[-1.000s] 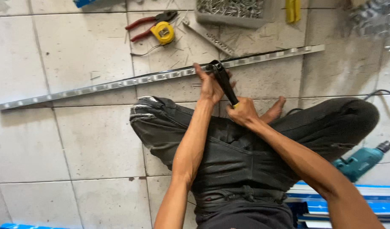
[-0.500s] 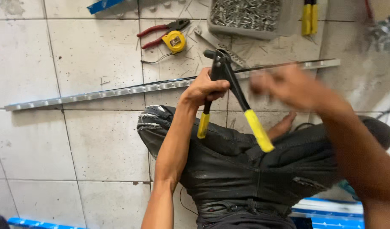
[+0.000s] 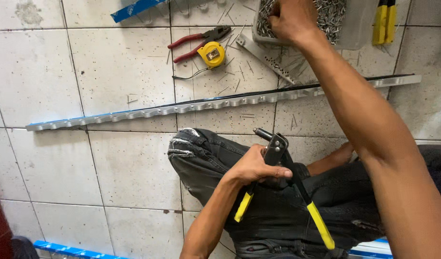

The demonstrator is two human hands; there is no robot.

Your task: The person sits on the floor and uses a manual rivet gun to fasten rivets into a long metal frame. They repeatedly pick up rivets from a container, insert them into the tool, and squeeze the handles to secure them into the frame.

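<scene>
Riveter (image 3: 278,158) gripped by left fingers (image 3: 273,171) over tiled floor (image 3: 110,72); right hand (image 3: 290,19) in rivet tray (image 3: 347,29).

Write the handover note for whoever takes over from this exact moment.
Left hand: grips the hand riveter near its head, yellow-tipped handles spread, over the lap.
Right hand: reaching into the tray of rivets, fingers closed; a rivet in them cannot be seen.
Metal rail lies across the tiled floor ahead; pliers and tape measure beyond.
Riveter is off the rail.
</scene>
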